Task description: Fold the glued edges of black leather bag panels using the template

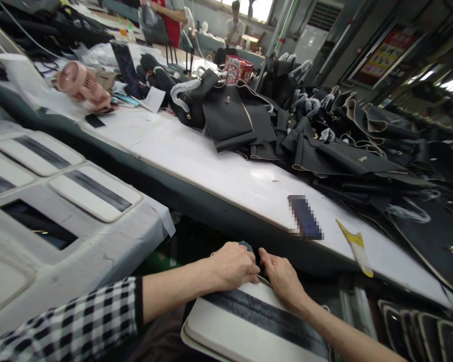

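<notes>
My left hand [232, 265] and my right hand [283, 277] meet just below the front edge of the white worktable [196, 156]. Both have their fingers curled in a pinch on a small dark piece [249, 248] at the far end of a white board with a black strip [256, 322] that lies on my lap. Most of the dark piece is hidden by my fingers. My left forearm wears a black and white checked sleeve [71, 327].
A heap of black leather bag parts [324, 136] covers the right of the table. A dark flat object [305, 217] and a yellow tag [357, 246] lie near the edge. White boards [94, 191] sit on a stand at left. A pink fan [81, 85] is behind. People stand far back.
</notes>
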Available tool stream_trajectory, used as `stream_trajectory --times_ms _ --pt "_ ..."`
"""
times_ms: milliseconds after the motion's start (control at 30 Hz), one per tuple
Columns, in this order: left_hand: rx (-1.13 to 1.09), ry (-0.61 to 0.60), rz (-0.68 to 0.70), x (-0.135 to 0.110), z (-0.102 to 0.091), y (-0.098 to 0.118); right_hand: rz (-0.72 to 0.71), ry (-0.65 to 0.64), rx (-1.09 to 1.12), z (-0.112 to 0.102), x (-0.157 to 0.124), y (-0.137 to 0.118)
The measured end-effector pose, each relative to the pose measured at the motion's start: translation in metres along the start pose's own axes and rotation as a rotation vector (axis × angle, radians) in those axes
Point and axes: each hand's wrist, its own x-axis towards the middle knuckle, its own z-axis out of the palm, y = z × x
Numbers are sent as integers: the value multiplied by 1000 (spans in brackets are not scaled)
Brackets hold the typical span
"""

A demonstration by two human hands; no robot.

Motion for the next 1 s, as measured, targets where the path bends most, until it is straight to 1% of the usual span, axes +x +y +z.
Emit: stream_trajectory --times_ms 100,167,300,333,367,467,500,533,633,767,1000 --pt "-40 -17 -18 -3 -5 -2 -37 -21 3 4 3 -6" --pt "-87 -24 -53 -8 -10 -8 -54 -33 3 6 5 -9" --pt "-206 -15 -155 -32 -20 -28 -72 -54 -5 10 9 -17" --pt "-275 -9 -191 -39 -20 -33 -76 -59 -6 10 9 -20" --pt "-389 0 -238 -46 -19 -37 -82 -62 -6 10 10 -22" --pt "-804 47 -397 -63 -11 -44 -101 -74 -8 10 10 -30" --pt "-889 68 -434 -66 -8 -44 -107 -79 -11 11 11 -32" --pt "-919 88 -457 -68 -5 -43 -111 -84 -16 11 11 -34" --pt "-891 140 -488 -70 1 -40 -116 -92 -40 13 13 -40" --pt "-818 177 -518 -67 0 -34 -136 -106 -77 17 15 -45" --pt "-715 241 -676 -57 0 -22 -198 -163 -192 17 16 -49"
